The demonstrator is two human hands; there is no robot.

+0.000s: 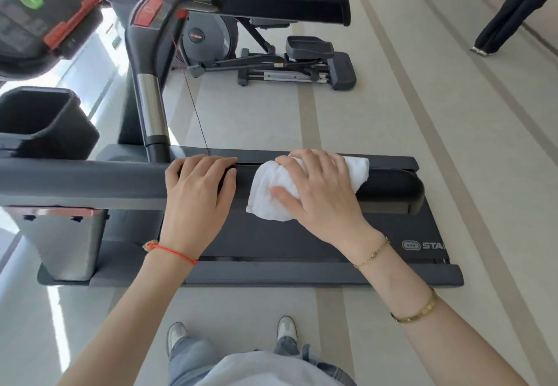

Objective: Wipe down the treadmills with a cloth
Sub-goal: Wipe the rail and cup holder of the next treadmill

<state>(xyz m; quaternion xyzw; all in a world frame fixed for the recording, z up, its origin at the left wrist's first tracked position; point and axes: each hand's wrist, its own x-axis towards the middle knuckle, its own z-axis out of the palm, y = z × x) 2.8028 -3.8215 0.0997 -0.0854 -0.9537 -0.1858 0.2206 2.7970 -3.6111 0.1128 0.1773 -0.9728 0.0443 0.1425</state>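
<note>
A dark grey treadmill lies across the view, its near handrail [90, 180] running left to right at waist height. A white cloth [271, 192] is draped over the right part of that rail. My right hand [320, 192] presses flat on the cloth, fingers wrapped over the rail's far side. To the left, my left hand [199, 192] grips the bare rail, fingers curled over its top. The running belt [271, 240] shows below the rail. The console [36, 14] with a green button sits at the upper left.
An elliptical trainer [271, 59] stands on the pale floor beyond the treadmill. A second handrail [271, 2] crosses above. A person's dark trouser legs [507, 14] stand at the upper right. My feet [229, 334] are just in front of the treadmill's side rail [302, 277].
</note>
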